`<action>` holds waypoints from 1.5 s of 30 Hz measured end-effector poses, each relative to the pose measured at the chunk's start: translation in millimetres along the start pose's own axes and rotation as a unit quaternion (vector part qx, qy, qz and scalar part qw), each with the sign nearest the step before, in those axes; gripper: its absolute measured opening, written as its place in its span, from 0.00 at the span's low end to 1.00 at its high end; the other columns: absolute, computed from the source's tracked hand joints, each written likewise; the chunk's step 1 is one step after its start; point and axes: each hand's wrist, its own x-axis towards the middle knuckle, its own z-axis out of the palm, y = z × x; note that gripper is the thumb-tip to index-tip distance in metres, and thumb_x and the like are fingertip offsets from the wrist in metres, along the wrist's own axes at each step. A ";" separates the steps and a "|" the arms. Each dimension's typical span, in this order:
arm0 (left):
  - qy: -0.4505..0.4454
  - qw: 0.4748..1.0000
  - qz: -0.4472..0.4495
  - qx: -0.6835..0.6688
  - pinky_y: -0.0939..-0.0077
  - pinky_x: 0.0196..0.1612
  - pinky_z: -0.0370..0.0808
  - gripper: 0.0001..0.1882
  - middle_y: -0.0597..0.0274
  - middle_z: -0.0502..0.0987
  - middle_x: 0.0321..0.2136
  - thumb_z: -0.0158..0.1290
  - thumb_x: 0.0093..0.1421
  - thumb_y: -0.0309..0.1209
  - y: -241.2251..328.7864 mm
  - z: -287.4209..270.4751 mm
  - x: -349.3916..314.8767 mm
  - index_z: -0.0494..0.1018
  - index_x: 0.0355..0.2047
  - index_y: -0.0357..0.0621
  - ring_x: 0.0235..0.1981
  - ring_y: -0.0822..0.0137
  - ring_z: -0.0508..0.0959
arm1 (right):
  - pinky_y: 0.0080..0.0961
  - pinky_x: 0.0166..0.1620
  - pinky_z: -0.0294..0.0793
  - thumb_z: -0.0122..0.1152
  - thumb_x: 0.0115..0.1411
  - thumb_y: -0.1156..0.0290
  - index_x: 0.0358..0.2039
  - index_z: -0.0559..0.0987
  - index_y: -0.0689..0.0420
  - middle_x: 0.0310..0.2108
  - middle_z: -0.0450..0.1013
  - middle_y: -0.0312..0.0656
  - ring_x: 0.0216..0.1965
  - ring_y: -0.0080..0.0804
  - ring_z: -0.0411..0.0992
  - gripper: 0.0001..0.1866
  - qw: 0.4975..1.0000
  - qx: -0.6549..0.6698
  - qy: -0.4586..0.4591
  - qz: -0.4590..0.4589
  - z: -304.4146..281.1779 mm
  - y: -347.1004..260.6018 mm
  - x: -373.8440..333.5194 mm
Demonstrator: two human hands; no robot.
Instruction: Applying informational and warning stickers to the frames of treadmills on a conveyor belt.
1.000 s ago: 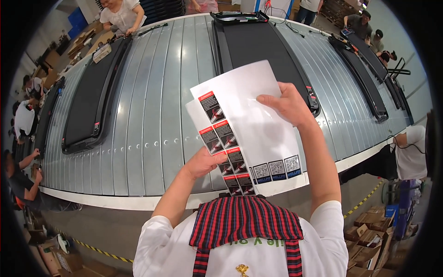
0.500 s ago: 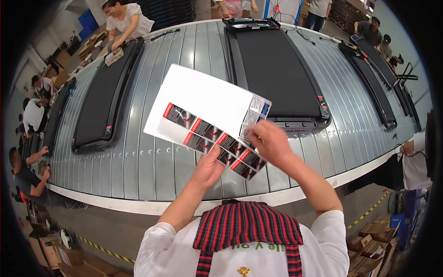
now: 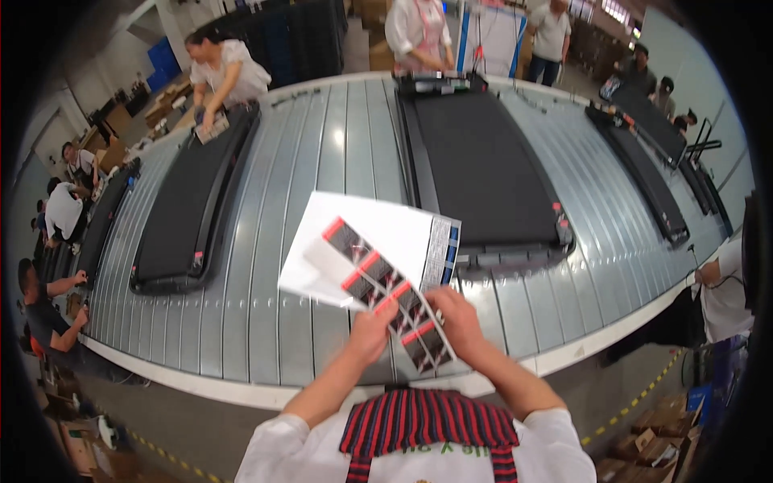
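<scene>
"Label sheets [image 3: 378, 275]: where are they sitting?"

"They're hovering over the near part of the slatted metal table [image 3: 241, 342], between eleven and twelve o'clock from the person's striped cloth front [image 3: 431, 423]. The red-and-black labels are running in a slanting strip from ten toward five o'clock, overlapping plain white paper. Grey and blue panels are lining that paper's three o'clock edge."

"And the hands?"

"The left hand [image 3: 370, 334] is gripping the strip's lower part, its thumb pressing across the labels. The right hand [image 3: 457, 322] is curling its fingers at the sheets' four o'clock edge; whether it's pinching the paper, I can't tell."

"What's lying around them?"

"A wide black deck [image 3: 487, 161] is resting at one o'clock from the hands, another black deck [image 3: 189, 193] is lying at ten, and a slimmer black unit [image 3: 640, 173] is stretching along two o'clock."

"Anyone else working?"

"At eleven o'clock a co-worker in a white top [image 3: 233, 74] is reaching down to a small pale box [image 3: 212, 129] on the ten o'clock deck. At twelve, someone in a pink apron [image 3: 431, 26] is standing behind the table."
</scene>
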 end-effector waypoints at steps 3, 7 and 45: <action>-0.015 0.999 0.033 0.019 0.75 0.44 0.69 0.15 0.61 0.71 0.40 0.49 0.57 0.27 -2.7 -6.6 -4.3 0.65 0.45 0.36 0.40 0.70 0.71 | 0.27 0.30 0.69 0.60 0.38 0.77 0.32 0.71 0.59 0.28 0.69 0.44 0.29 0.39 0.69 0.16 0.999 0.045 0.018 -0.003 11.4 2.0 -8.3; -0.040 0.990 0.106 0.087 0.78 0.44 0.67 0.16 0.62 0.71 0.39 0.50 0.56 0.28 -0.4 -8.2 -8.7 0.65 0.45 0.36 0.39 0.73 0.70 | 0.22 0.31 0.71 0.60 0.43 0.78 0.31 0.73 0.62 0.26 0.72 0.42 0.27 0.31 0.71 0.12 0.989 0.127 0.015 0.075 19.8 -5.4 -11.2; -0.089 0.978 -0.062 0.176 0.74 0.30 0.71 0.11 0.62 0.76 0.25 0.52 0.46 0.28 14.3 -60.8 45.8 0.73 0.31 0.37 0.25 0.75 0.71 | 0.32 0.31 0.70 0.60 0.48 0.62 0.29 0.73 0.56 0.29 0.69 0.43 0.29 0.41 0.70 0.12 0.991 -0.094 -0.082 0.043 60.8 -88.7 9.9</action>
